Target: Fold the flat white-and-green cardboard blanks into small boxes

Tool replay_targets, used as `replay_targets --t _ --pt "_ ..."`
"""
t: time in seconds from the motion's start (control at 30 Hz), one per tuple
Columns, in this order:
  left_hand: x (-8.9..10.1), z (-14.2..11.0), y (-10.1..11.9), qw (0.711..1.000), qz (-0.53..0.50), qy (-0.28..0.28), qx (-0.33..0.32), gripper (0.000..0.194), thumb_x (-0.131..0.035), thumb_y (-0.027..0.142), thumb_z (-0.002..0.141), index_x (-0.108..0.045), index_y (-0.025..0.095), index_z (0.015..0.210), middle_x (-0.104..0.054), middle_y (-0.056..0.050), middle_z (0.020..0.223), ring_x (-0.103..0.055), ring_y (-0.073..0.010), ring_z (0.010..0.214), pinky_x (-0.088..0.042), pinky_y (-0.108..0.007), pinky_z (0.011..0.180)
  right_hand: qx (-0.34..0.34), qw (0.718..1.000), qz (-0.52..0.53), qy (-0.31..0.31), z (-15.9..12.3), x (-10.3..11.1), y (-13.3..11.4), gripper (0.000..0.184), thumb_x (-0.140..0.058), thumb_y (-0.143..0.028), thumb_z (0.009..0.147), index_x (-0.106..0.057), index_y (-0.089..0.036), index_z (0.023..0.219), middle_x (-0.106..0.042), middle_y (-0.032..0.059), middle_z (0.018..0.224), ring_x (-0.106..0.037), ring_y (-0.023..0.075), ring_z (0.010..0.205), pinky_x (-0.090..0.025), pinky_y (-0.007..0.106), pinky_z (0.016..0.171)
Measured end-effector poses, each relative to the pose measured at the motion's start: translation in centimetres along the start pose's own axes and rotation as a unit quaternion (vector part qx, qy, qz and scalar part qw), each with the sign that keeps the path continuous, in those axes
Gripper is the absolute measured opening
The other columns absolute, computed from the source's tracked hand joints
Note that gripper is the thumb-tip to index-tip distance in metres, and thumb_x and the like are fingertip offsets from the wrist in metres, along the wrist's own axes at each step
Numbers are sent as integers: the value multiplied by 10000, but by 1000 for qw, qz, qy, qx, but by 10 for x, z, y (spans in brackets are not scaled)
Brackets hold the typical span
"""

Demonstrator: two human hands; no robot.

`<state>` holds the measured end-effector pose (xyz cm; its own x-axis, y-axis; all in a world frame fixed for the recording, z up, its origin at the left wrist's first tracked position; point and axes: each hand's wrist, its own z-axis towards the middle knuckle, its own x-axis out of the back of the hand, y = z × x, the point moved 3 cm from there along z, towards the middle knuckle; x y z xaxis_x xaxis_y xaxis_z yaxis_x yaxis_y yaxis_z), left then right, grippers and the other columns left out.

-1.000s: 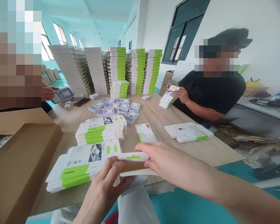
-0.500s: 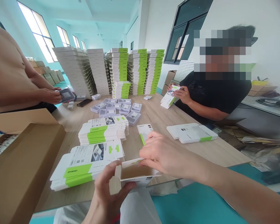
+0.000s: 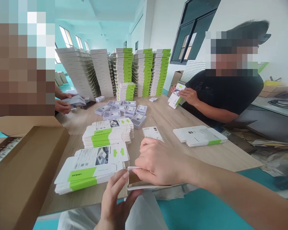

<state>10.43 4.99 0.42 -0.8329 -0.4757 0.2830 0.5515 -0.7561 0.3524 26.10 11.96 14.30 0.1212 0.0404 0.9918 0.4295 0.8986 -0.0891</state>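
Note:
My hands are at the near table edge, working on a partly folded white carton [image 3: 136,180] with a tan inner face. My right hand [image 3: 156,163] presses down on its top, and my left hand [image 3: 117,198] grips its left end between fingers and thumb. Left of them lies a stack of flat white cartons with green bands [image 3: 88,169], close to my left fingertips. A single flat carton [image 3: 153,133] lies just beyond my right hand. The carton's far side is partly hidden under my right hand.
A wooden table [image 3: 182,127] holds another flat stack [image 3: 108,132], grey trays [image 3: 120,111] and tall carton stacks [image 3: 141,72]. A brown cardboard box [image 3: 26,159] stands at left. A co-worker [image 3: 223,89] at right holds a carton [image 3: 175,95]; another person's hands [image 3: 62,103] work at far left.
The white carton has closed from an open, tray-like shape into a flatter one and shifted left. My right hand now lies over its top. The far-left person's hands hold a different-looking white piece.

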Motion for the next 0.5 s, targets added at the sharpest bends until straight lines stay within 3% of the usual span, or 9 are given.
replay_targets --t 0.2,0.37,0.5 --pt "5 10 -2 997 33 -53 -33 401 -725 192 984 -632 168 1373 -706 -99 1133 -768 -191 982 -653 -254 854 -17 999 -31 28 -4 -3 -1 398 -551 -237 1022 -605 -193 630 -623 -12 566 -401 142 559 -398 334 795" --pt "6 21 1 993 37 -113 3 356 -647 229 1036 -592 237 1387 -738 -80 1109 -780 -193 956 -652 -252 817 -82 995 -24 -54 -11 16 1 362 -598 -206 1002 -604 -205 640 -599 -33 557 -407 153 568 -375 313 717" --pt "5 28 1 985 14 -162 50 285 -603 291 1058 -623 269 1341 -719 -87 1155 -787 -198 970 -651 -234 776 -65 991 -76 -87 -11 17 2 343 -604 -180 1037 -691 -187 705 -689 -7 591 -432 147 524 -392 345 778"
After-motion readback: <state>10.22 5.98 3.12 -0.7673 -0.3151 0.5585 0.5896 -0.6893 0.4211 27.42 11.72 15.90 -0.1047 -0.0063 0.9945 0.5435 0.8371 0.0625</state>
